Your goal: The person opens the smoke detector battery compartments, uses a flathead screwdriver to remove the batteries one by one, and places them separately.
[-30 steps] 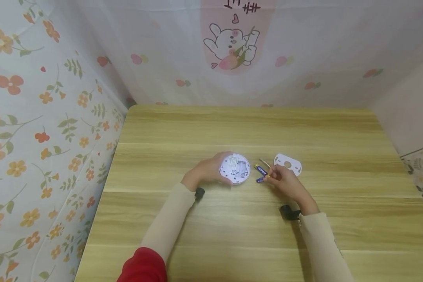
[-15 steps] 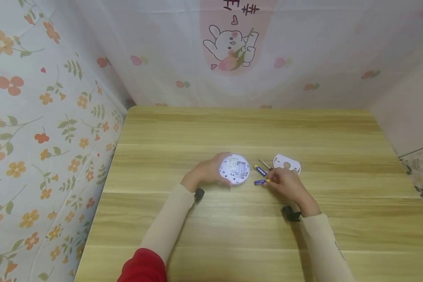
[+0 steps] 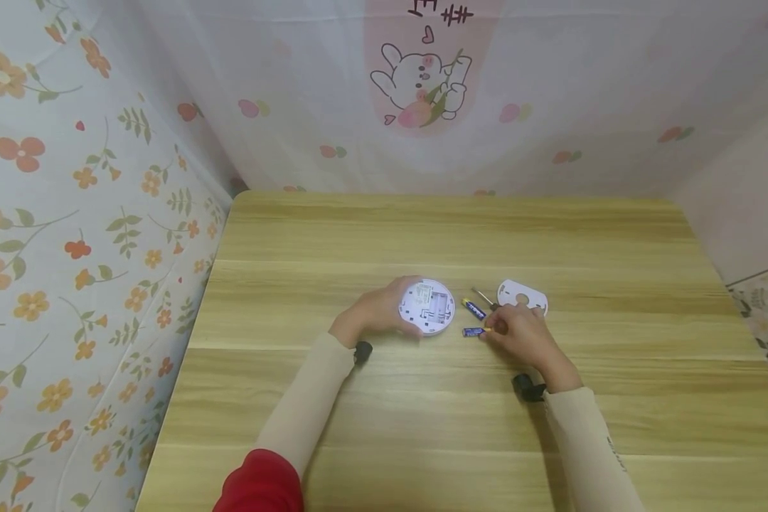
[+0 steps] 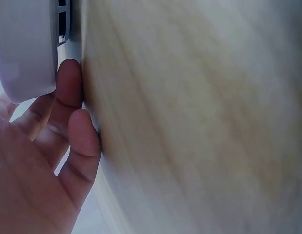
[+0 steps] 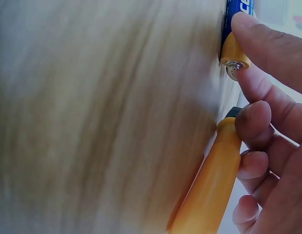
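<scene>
My left hand (image 3: 379,309) grips the left edge of a round white smoke detector (image 3: 416,313), its open battery compartment facing up. In the left wrist view the fingers (image 4: 85,136) curl beside the detector's white side (image 4: 26,48), close along the tabletop. My right hand (image 3: 520,333) pinches the yellow end of a blue battery (image 3: 471,332), right of the detector. Its thumb (image 5: 268,41) lies along the battery's side in the right wrist view. A second blue battery (image 3: 473,308) lies just behind. Under the curled fingers is a screwdriver with an orange handle (image 5: 209,180); its metal shaft (image 3: 483,296) points away.
Behind the right hand lies a white mounting plate (image 3: 508,290) with a round hole, partly covered by that hand. The wooden table (image 3: 358,235) reaches back to a printed curtain (image 3: 281,85). A floral curtain (image 3: 70,284) hangs along the left side.
The pinched battery has swung from a slant to lie nearly level, its blue end pointing toward the detector. The right hand has shifted only slightly; the left hand and detector have stayed put.
</scene>
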A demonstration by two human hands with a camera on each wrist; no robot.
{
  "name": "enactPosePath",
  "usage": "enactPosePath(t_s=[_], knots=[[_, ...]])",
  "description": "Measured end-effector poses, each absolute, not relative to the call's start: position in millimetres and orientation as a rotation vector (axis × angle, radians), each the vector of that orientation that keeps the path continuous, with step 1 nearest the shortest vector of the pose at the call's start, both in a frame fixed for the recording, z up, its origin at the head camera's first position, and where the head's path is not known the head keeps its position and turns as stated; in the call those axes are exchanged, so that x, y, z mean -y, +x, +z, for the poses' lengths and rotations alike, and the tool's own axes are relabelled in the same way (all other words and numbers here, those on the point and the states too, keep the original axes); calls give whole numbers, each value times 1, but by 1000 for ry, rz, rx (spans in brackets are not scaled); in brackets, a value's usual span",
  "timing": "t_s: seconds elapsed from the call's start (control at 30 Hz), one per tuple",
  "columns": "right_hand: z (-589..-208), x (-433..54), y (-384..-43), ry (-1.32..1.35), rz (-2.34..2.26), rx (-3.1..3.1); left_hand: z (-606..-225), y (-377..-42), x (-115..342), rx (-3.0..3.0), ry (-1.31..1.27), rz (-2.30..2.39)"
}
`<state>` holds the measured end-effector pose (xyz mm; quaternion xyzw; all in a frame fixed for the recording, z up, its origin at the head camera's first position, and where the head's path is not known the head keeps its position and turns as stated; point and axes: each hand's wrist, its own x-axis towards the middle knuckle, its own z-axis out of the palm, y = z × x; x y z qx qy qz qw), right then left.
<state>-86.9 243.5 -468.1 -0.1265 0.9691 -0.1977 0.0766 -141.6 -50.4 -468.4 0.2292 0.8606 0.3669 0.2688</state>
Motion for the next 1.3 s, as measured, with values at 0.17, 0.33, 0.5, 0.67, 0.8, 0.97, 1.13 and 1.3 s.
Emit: enactPosePath(t_s=[0.17,0.33,0.5,0.67,0.8,0.97,1.13,1.3], knots=[[-467,-244,-88,-392,-572,-2916,-468,-142,50,-2324,619,987],[-466,-245,-89,-382,-579,-2901,-468,-143,50,-2324,623,992],[-464,-245,-91,-387,-621,-2903,-469,-143,49,-2321,626,1003],[-461,-246,-94,-408,-655,-2920,-470,-143,49,-2334,625,988],[-458,-248,-96,-431,-728,-2910,-471,-143,49,-2333,624,992],[-455,-255,-99,-443,-839,-2908,-471,-142,49,-2333,615,998],[-448,-268,-101,-370,-936,-2850,-470,-141,49,-2328,615,996],[-441,-284,-104,-323,-954,-2814,-467,-141,49,-2324,613,995]])
